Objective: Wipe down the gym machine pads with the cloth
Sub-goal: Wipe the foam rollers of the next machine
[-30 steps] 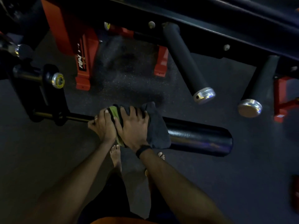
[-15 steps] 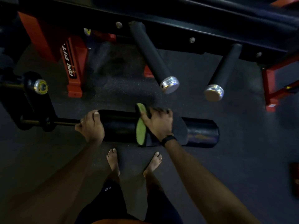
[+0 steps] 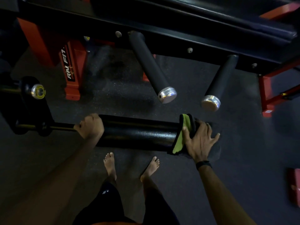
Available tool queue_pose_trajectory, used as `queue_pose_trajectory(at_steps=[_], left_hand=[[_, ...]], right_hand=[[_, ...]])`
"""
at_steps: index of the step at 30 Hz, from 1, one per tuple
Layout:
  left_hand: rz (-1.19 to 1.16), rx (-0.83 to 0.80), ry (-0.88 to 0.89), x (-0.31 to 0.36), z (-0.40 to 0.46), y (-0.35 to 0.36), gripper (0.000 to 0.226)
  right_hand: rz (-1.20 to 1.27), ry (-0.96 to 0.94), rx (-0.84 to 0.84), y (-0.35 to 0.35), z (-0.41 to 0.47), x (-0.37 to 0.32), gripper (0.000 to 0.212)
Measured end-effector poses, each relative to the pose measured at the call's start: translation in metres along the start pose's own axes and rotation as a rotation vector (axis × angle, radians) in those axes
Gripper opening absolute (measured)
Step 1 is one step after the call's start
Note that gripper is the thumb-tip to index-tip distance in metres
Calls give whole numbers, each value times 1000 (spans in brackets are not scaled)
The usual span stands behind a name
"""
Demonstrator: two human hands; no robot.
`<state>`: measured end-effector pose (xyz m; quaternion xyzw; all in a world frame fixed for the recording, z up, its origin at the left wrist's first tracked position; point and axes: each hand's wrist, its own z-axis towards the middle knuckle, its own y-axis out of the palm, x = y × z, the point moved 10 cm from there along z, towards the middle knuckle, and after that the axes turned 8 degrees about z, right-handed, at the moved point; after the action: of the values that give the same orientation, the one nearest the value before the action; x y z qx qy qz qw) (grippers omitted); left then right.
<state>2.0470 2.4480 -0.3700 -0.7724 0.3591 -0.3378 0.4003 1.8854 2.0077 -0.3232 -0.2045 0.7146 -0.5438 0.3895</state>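
Observation:
A long black roller pad (image 3: 138,133) lies horizontally across the middle of the head view, on a thin bar that runs left. My left hand (image 3: 90,126) grips the pad's left end with curled fingers. A dark cloth with a green inner side (image 3: 180,140) is wrapped over the pad's right end. My right hand (image 3: 198,140) presses the cloth onto the pad, fingers spread and nearly straight, thumb on the green fold. The pad's right tip is hidden under cloth and hand.
Two black handles with silver end caps (image 3: 167,95) (image 3: 210,103) jut out from the black machine frame (image 3: 162,38) above the pad. Orange frame legs (image 3: 71,73) (image 3: 267,95) stand left and right. My bare feet (image 3: 110,164) are on the dark rubber floor just below the pad.
My right hand has slid the cloth rightward along the pad, from its left end to its right end. My left hand has stayed gripping the left end.

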Motion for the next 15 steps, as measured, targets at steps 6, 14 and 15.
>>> queue_pose_trajectory(at_steps=[6,14,15], left_hand=[[90,153,57,5,-5,-7,42],[-135,273,179,3,-15,-15,42],[-157,268,178,-1,-13,-12,44]], right_hand=[[-70,-40,-25,-5,7,9,59],[-176,394,-440,66,110,108,118],[-176,410,-462,88,122,135,126]])
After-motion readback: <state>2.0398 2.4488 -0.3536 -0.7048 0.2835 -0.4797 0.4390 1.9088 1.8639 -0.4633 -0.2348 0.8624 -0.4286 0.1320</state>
